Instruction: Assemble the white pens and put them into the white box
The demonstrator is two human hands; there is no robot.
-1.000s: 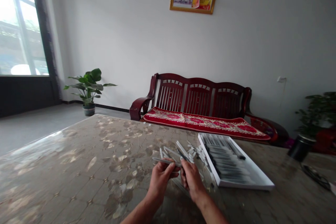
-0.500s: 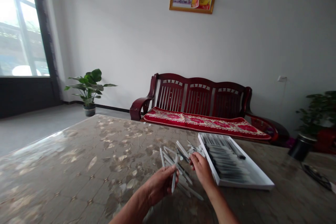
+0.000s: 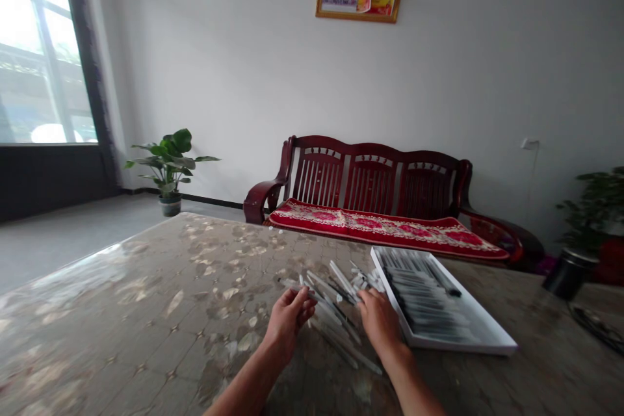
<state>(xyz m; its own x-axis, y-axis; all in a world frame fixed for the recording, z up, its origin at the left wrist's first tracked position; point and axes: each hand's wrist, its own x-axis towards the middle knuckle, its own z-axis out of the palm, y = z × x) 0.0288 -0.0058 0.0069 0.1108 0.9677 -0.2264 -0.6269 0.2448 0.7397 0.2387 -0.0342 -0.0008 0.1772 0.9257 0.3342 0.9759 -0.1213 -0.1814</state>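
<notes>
My left hand (image 3: 288,315) pinches a whitish pen barrel (image 3: 291,283) between thumb and fingers, just left of a loose pile. That pile holds several translucent pen barrels (image 3: 336,312) lying crosswise on the table, with thin dark pieces among them. My right hand (image 3: 380,324) reaches over the pile's right side, its fingers curled down at a heap of small whitish pieces (image 3: 369,278). Its fingertips are partly hidden, and what they hold cannot be made out. Right beside it stands a shallow white box (image 3: 480,325) with rows of clear pens with dark ends (image 3: 424,299).
The table (image 3: 146,312) has a patterned, glossy cover. Behind it stands a dark red wooden bench (image 3: 370,175) with a red floral cloth (image 3: 380,227). A black container (image 3: 570,273) and a dark cable (image 3: 597,331) are at the right. A potted plant (image 3: 170,162) stands at the left.
My left hand has moved up and left, and the barrel in it has turned from nearly upright to flatter. My right hand has lowered onto the small pieces. The view has shifted slightly.
</notes>
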